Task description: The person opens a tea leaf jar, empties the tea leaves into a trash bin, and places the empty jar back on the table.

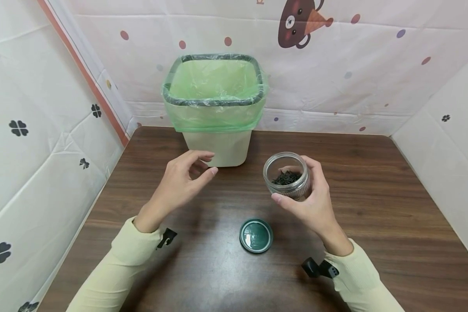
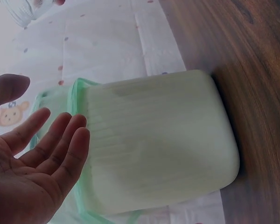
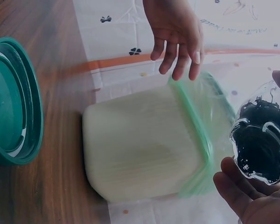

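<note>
My right hand (image 1: 312,201) grips a clear glass jar (image 1: 281,189) by its side, the thumb at the near side and the fingers round the far side. The jar is uncovered and tilted a little, with dark dried leaves like tea (image 1: 287,177) at the bottom. In the right wrist view the leaves (image 3: 261,140) show through the glass. My left hand (image 1: 179,180) hovers to the left of the jar, fingers loosely bent and nothing between them. On the table between my forearms lies a round green lid (image 1: 256,236), apart from both hands.
A pale bin (image 1: 222,147) stands at the back of the brown wooden table (image 1: 359,208), lined with a green plastic bag (image 1: 214,119) folded over its rim. Patterned white sheets (image 1: 374,78) hang behind the table and along both sides.
</note>
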### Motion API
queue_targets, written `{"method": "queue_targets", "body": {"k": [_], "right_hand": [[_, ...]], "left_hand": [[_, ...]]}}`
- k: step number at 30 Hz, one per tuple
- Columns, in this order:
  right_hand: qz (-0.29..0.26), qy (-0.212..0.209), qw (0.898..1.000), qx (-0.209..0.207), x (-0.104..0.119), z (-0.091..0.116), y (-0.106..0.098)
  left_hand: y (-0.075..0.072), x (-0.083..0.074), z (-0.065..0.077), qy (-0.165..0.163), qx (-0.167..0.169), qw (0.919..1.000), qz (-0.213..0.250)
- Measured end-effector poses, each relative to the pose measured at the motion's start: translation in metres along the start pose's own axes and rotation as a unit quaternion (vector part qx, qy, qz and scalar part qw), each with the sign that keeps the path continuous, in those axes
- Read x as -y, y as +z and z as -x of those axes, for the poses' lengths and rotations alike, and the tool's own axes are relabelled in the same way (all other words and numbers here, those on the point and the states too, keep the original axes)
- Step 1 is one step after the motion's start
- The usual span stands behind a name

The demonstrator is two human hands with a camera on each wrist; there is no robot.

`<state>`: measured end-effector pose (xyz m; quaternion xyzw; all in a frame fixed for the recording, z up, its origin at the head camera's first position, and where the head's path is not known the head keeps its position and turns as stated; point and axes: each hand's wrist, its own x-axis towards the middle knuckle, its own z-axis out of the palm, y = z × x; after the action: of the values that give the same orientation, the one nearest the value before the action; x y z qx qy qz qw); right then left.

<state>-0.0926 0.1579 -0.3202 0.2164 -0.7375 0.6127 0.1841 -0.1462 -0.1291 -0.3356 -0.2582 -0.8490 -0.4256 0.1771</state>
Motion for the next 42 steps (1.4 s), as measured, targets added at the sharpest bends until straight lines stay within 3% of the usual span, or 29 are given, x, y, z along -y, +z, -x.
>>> {"method": "queue_targets", "body": {"k": [25,42], "right_hand": [[0.022,0.005,1.0,-0.014,0.006,-0.006,0.0],[-0.001,-0.011,1.0,-0.017,0.006,-0.009,0.0]], "left_hand": [[-0.013,-0.002,-0.004,0.008,-0.039,0.9992,-0.011],[-0.023,-0.003,-0.007,-0.001,-0.054,0.9984,-0.014]]}}
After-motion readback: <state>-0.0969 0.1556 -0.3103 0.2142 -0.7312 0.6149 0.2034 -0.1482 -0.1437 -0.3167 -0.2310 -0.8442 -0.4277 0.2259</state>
